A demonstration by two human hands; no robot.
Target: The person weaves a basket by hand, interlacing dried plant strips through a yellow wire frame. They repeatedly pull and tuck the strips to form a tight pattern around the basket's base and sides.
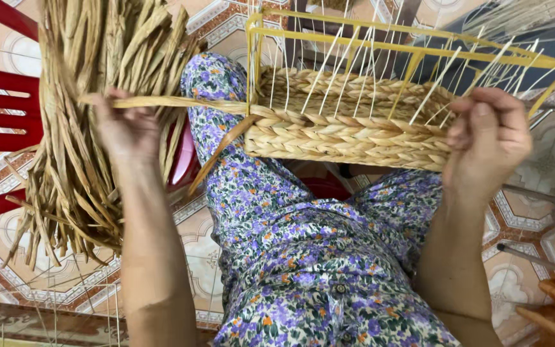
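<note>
Over a tiled floor [547,212], the left hand [126,125] is pinching a straw strand [181,101] taut; the right hand [486,138] is gripping the half-woven basket [348,132], steadying it.

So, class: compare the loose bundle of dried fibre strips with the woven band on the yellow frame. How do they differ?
The loose bundle hangs in separate, ragged strips lying on the red chair; the woven band is plaited into tight, even rows.
The bundle's strips run mostly up and down; the band's rows run sideways around the yellow frame.
The left hand pulls one strip from the band's corner; the right hand steadies the band's other end.
Both share the same pale straw colour.
</note>
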